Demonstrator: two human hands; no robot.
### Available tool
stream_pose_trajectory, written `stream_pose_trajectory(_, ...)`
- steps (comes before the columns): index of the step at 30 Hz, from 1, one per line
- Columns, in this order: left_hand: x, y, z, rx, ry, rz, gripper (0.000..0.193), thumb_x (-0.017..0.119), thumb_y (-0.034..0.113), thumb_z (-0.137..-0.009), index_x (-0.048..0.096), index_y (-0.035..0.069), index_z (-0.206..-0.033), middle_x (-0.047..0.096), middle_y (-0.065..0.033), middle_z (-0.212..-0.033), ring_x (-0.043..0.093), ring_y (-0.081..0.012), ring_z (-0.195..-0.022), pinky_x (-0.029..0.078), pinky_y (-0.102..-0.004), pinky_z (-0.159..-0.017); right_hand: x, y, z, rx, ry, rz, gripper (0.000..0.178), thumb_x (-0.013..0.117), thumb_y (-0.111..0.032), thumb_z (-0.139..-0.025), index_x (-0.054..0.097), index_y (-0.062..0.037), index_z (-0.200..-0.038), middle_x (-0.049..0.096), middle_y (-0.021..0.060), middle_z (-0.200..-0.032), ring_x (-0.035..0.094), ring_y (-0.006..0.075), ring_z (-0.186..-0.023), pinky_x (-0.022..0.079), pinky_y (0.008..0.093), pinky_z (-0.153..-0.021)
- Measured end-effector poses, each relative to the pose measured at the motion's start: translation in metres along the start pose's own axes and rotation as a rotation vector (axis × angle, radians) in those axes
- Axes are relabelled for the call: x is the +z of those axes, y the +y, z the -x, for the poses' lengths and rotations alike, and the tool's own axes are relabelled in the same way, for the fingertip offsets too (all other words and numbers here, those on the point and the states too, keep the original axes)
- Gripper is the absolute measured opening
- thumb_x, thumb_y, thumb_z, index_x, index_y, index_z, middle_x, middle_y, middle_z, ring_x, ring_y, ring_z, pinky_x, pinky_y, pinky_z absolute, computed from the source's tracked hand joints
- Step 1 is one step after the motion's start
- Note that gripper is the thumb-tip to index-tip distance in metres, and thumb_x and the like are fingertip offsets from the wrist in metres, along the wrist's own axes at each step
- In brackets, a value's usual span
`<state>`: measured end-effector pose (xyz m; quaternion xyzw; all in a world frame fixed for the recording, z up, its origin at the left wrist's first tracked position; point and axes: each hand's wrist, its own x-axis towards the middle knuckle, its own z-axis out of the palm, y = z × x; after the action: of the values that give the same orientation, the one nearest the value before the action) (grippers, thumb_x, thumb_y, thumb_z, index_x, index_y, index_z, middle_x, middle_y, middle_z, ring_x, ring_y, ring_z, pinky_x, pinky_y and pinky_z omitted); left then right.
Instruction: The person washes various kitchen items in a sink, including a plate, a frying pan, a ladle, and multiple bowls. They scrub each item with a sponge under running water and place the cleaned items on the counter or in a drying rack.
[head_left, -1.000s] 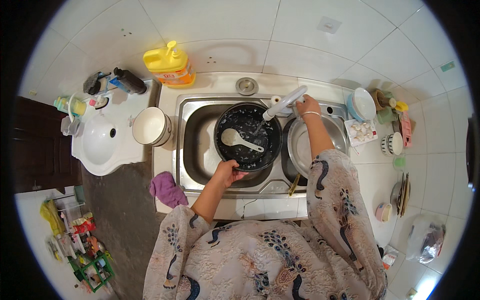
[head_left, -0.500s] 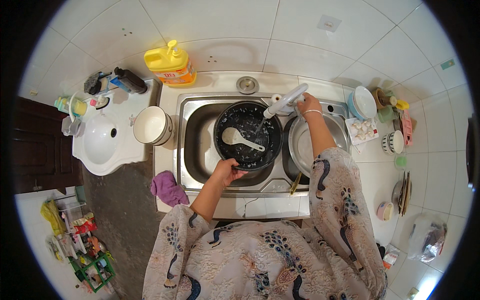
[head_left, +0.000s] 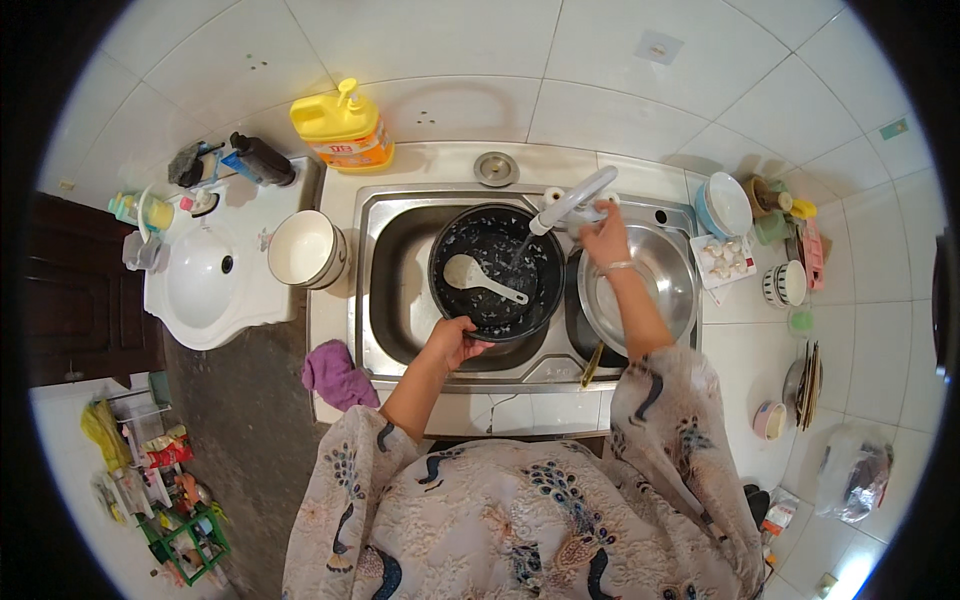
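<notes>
My left hand (head_left: 458,343) is closed on the near rim of a black pot (head_left: 437,250) in the left sink bowl. Cloudy water with white bits covers the pot's bottom, and a white rice paddle (head_left: 487,280) lies in it. From the white faucet (head_left: 578,198) a stream runs into the pot. My right hand (head_left: 606,243) is at the faucet handle (head_left: 600,212), its fingertips curled against it. Below that forearm a round metal basin (head_left: 650,268) sits over the right sink bowl.
Left of the steel sink (head_left: 362,290) stand stacked bowls (head_left: 303,250) and a purple cloth (head_left: 339,376). A yellow pump jug (head_left: 342,130) is at the wall. On the right are a blue-and-white bowl (head_left: 728,205), an egg tray (head_left: 724,262) and a patterned cup (head_left: 786,285).
My right hand has come back toward me and slightly left, turning around the faucet handle. My left hand stays on the pot's rim, and water still flows.
</notes>
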<state>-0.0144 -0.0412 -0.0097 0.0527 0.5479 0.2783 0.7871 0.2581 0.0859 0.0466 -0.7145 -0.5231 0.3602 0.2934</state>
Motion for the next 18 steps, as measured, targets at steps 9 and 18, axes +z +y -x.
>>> stream_pose_trajectory(9,-0.008,0.006,0.004,-0.023,-0.092,0.001,0.020,0.042,0.006,-0.080,0.046,-0.004,-0.096,0.060,-0.0187,-0.088,0.064,-0.0326,-0.071,0.051,-0.0296,-0.048,0.156,-0.011,0.070,-0.082,-0.692,-0.366,0.027,0.061,-0.006,-0.073,0.058,-0.0030,-0.099,0.062,0.0079,-0.087,0.056,0.0129,-0.077,0.046,0.0266,-0.070)
stream_pose_trajectory(18,-0.008,0.007,0.020,0.012,-0.065,-0.071,0.012,0.045,0.006,-0.079,0.047,-0.003,-0.086,0.058,-0.0152,-0.079,0.064,-0.0336,-0.073,0.050,-0.0283,-0.047,0.196,-0.030,0.035,0.056,-0.275,-0.474,0.038,0.065,-0.012,-0.068,0.057,-0.0011,-0.104,0.062,0.0131,-0.090,0.059,0.0219,-0.081,0.046,0.0305,-0.075)
